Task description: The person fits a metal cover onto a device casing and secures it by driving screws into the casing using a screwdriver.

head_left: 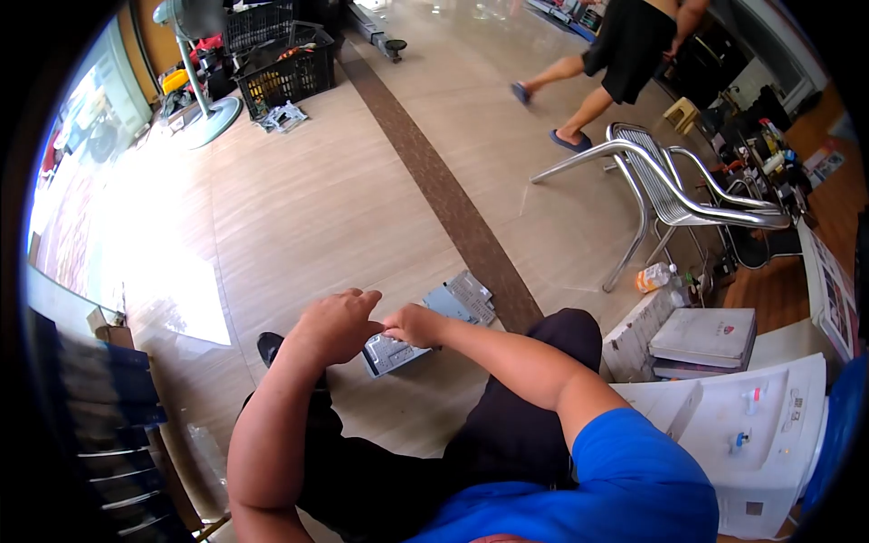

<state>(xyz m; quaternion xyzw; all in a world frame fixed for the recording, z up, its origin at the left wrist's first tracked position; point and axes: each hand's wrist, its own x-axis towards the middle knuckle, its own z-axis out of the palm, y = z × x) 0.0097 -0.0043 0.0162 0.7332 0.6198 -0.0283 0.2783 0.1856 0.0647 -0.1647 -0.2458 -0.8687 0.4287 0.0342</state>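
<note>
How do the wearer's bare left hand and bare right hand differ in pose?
Fingers: the bare left hand has some extended; the bare right hand has its fingers curled in.
Approach: the left hand reaches almost straight up the picture; the right hand comes in slantwise from the lower right.
Shared: both are close together by the silver, boxy metal unit.

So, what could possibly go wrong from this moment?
The left hand and right hand are close to the metal parts, whose edges might scratch them. Anything small they drop might slide away on the smooth floor. The other person, if coming nearer, could kick the parts.
</note>
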